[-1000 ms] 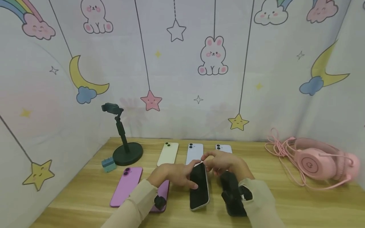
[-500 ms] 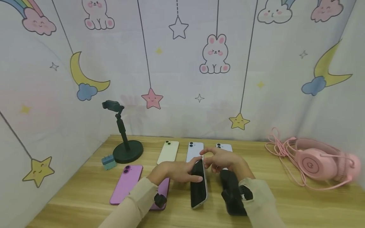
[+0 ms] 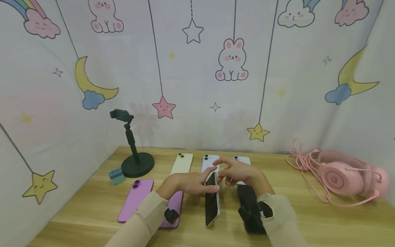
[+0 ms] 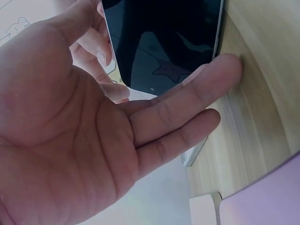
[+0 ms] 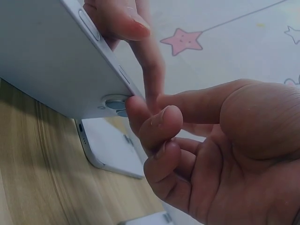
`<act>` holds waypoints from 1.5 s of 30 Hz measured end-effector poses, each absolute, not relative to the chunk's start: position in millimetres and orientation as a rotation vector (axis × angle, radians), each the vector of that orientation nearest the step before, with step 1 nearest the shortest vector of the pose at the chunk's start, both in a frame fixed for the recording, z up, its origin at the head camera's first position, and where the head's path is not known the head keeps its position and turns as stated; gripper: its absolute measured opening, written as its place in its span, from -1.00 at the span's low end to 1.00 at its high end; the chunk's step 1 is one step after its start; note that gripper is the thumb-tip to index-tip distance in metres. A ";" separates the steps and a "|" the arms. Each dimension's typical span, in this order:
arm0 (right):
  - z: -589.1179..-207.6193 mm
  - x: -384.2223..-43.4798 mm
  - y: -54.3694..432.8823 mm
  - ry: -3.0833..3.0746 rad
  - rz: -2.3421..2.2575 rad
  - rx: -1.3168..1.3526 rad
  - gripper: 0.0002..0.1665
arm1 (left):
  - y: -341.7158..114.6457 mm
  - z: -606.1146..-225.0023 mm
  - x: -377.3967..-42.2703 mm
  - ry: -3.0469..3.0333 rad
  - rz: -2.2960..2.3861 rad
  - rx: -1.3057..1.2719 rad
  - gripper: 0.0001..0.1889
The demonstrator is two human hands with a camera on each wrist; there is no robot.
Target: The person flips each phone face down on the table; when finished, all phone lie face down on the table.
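A smartphone [image 3: 211, 207] with a black screen and pale back stands tilted on its left long edge, screen turned left. My left hand [image 3: 191, 183] holds it, thumb over the raised right edge; in the left wrist view, straight fingers [image 4: 187, 101] cross in front of the screen's end. At the phone's far corner, my right hand [image 3: 242, 171] grips with bent fingers. The right wrist view has its fingertips [image 5: 161, 124] right at the rear camera lenses [image 5: 115, 104]. A black phone-like object [image 3: 254, 214] lies under my right wrist, partly hidden.
Two purple phones [image 3: 135, 200] lie at left, one partly under my left sleeve. Along the back are a cream phone [image 3: 182, 164], a pale blue phone [image 3: 207, 164] and a whitish phone [image 3: 245, 160]. Around them are a black stand [image 3: 138, 164], teal block [image 3: 116, 176] and pink headphones [image 3: 342, 176].
The smartphone has tipped from nearly flat to steeply tilted, its right edge rising leftward. My left thumb has shifted from the screen to that edge; my right hand stays at the far corner.
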State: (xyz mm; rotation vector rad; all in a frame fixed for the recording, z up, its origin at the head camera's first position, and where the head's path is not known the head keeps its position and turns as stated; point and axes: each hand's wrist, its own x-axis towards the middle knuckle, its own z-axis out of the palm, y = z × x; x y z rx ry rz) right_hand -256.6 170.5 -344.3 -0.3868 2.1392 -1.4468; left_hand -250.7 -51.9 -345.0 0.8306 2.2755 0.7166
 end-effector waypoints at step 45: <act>-349.1 -252.7 169.6 2.087 -1.381 -0.505 -0.28 | -58.7 -340.4 -251.0 2.182 0.779 0.872 -0.07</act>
